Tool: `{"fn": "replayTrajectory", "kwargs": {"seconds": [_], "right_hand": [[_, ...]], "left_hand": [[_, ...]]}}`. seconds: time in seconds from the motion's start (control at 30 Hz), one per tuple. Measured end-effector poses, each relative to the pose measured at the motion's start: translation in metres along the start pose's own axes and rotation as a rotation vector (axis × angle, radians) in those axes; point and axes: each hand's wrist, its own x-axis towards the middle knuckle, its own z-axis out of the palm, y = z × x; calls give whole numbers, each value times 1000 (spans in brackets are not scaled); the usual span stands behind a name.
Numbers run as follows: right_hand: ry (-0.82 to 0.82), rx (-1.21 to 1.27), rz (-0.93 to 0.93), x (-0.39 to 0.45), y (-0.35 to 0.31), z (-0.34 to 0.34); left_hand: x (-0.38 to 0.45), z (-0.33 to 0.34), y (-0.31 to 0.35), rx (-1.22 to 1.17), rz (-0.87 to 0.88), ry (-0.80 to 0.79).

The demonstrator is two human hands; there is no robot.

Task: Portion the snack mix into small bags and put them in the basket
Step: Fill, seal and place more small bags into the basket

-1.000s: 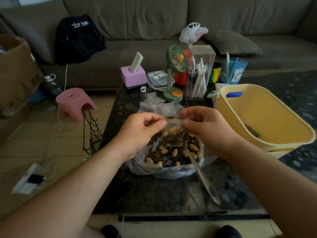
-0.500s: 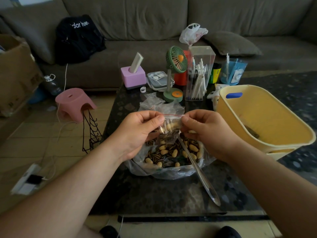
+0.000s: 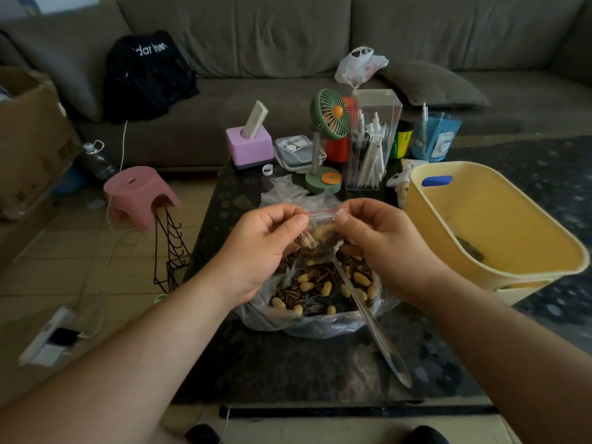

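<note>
Head view: compared with one second ago, the small bag point(image 3: 315, 235) sits higher above the snack mix point(image 3: 323, 285), and its red zip strip now runs taut between the two hands. The left hand point(image 3: 261, 248) and the right hand point(image 3: 381, 243) each pinch one end of the strip, fingers curled narrow around the bag's top edge; peanuts and striped seeds show through the film. The mix lies in one large clear bag point(image 3: 315, 322) directly below, with one long spoon point(image 3: 373, 325) leaning out of it toward the viewer. The dark speckled surface point(image 3: 288, 370) also carries one yellow basket point(image 3: 493, 232) to the right, with something dark lying on its bottom, one green desk fan point(image 3: 328, 136), one clear pen holder point(image 3: 371, 142), one blue cup point(image 3: 434, 139) and one lilac box point(image 3: 250, 147). Behind stands a grey sofa point(image 3: 288, 43) bearing one black bag point(image 3: 147, 73) and one white plastic bag point(image 3: 360, 65). One pink stool point(image 3: 139, 195) rests on the tiled floor at left.
</note>
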Motion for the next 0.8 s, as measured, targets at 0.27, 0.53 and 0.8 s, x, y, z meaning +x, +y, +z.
{"fn": "replayTrajectory", "kwargs": {"seconds": [0.27, 0.53, 0.8], "right_hand": [[29, -54, -113, 0, 4, 5], [6, -173, -246, -1, 5, -3], [11, -33, -175, -5, -4, -9]], "left_hand": [[0, -2, -2, 141, 105, -65], [-5, 1, -3, 243, 236, -101], [-3, 14, 1, 273, 264, -70]]}}
